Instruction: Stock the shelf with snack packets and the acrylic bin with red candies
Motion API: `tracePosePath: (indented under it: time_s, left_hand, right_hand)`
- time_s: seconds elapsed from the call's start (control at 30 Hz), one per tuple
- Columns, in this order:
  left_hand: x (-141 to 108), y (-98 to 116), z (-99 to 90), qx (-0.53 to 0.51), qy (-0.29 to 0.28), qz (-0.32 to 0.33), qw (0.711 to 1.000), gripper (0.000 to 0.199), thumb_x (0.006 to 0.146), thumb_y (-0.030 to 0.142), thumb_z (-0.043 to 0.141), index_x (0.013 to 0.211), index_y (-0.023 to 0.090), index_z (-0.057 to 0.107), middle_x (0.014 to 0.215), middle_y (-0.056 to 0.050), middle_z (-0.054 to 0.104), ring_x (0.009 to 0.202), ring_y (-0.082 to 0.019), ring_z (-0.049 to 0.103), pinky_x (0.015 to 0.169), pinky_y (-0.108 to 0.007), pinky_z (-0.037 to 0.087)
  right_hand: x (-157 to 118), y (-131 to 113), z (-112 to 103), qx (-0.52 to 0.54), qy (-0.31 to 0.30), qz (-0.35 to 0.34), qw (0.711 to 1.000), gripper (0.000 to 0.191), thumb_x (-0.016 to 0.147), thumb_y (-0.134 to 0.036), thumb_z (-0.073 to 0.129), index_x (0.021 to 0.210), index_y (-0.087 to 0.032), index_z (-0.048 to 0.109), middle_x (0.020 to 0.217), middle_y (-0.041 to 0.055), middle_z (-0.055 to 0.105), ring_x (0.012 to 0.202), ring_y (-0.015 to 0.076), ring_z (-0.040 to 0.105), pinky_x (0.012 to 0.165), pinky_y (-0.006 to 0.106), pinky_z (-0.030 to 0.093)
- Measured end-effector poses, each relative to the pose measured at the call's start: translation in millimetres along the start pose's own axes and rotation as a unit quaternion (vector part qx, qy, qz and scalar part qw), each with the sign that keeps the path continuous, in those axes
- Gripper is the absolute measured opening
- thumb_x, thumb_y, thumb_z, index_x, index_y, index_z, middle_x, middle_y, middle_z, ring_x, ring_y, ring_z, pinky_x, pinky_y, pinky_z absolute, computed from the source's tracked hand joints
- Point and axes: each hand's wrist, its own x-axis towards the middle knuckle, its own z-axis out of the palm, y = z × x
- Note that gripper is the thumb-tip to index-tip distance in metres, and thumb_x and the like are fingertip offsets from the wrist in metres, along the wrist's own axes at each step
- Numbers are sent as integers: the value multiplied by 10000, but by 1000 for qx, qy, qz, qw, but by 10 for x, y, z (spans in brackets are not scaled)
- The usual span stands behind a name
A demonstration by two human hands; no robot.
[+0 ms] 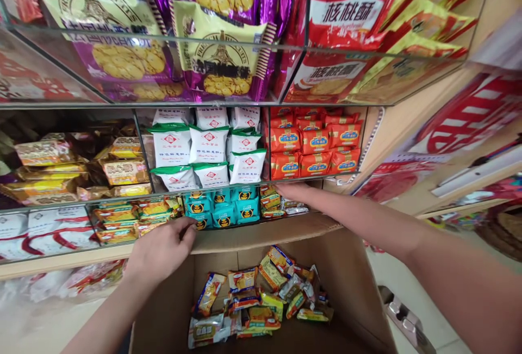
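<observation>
My left hand (165, 248) is at the back left corner of an open cardboard box (265, 234), just in front of the lower shelf. Its fingers are curled together beside the teal snack packets (222, 210); what they grip, if anything, is hidden. My right hand (291, 191) reaches into the lower shelf's right compartment, its fingers hidden under the shelf above. Nearest to it are small yellow-and-red packets (270, 200) and silvery wrapped packets (294, 207). Loose wrapped snacks (259, 318) lie scattered on the bottom of the box.
Above the hands, a middle shelf holds white-and-green packets (207, 144) and red packets (316, 142). Higher up, a clear-fronted bin (228, 95) juts out with larger biscuit bags. Brown-gold packets (124, 161) fill the left compartment. A metal object (403, 316) stands on the floor at right.
</observation>
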Motion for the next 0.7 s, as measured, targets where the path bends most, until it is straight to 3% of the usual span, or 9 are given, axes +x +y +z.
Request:
tracePosePath:
  time_s: [0.2, 0.37, 0.5, 0.7]
  left_hand:
    - [3, 8, 0, 7, 1, 4, 1000, 463, 804, 455, 208, 1043, 311, 578, 967, -51, 677, 888, -308, 604, 671, -377, 432]
    - [11, 27, -4, 12, -3, -4, 1000, 460, 803, 457, 209, 1047, 318, 574, 971, -45, 675, 891, -309, 602, 678, -377, 433]
    - [22, 28, 2, 20, -5, -10, 1000, 454, 801, 465, 213, 1038, 327, 574, 989, -46, 668, 895, -317, 599, 690, -389, 431]
    - [32, 24, 12, 17, -5, -9, 1000, 470, 802, 478, 207, 1046, 319, 576, 1000, -44, 664, 908, -313, 592, 692, -388, 434]
  right_hand:
    - [-71, -47, -29, -92, -7, 2, 996, 282, 736, -345, 571, 979, -208, 609, 1061, 85, 600, 1025, 273, 510, 889, 372, 391]
    - [-75, -86, 49, -137, 36, 54, 988, 353, 798, -442, 462, 930, -157, 622, 1026, 143, 598, 1032, 316, 489, 878, 413, 376]
    - [-21, -83, 93, -141, 43, 81, 986, 336, 762, -464, 518, 892, -176, 634, 948, 116, 627, 984, 295, 519, 861, 368, 393]
    - [-17, -92, 39, -96, 45, 113, 988, 422, 680, -468, 615, 1008, -202, 609, 1047, 88, 600, 1027, 302, 500, 854, 364, 405]
